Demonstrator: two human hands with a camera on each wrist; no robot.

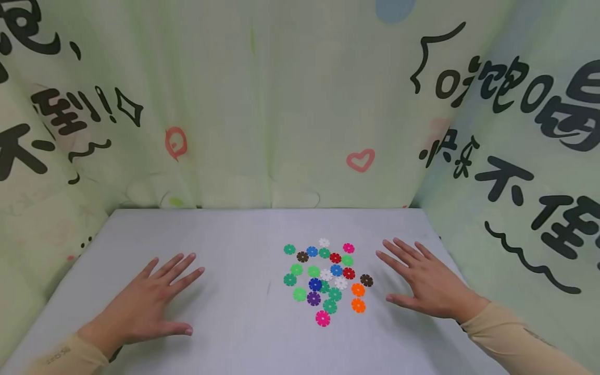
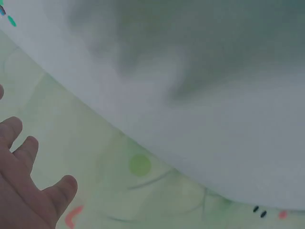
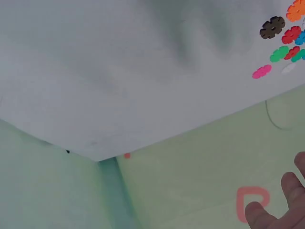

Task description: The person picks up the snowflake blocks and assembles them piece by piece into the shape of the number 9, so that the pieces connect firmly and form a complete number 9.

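Note:
Several small notched plastic discs, like snowflake building pieces, lie spread right of the middle of the table; among them are a pink disc (image 1: 323, 318), an orange disc (image 1: 358, 305), a purple disc (image 1: 313, 298) and a dark brown disc (image 1: 366, 280). Over the left part of the table my left hand (image 1: 142, 307) is held with fingers spread, well apart from the discs. Just right of the discs, my right hand (image 1: 424, 281) also has its fingers spread and holds nothing. The right wrist view shows another brown disc view (image 3: 272, 27) at its upper right, with only fingertips of that hand visible.
The white table (image 1: 234, 323) reaches back to a pale green curtain (image 1: 225, 104) with black lettering and pink drawings. The curtain also stands along the left and right sides. Some discs touch or overlap in the middle of the group.

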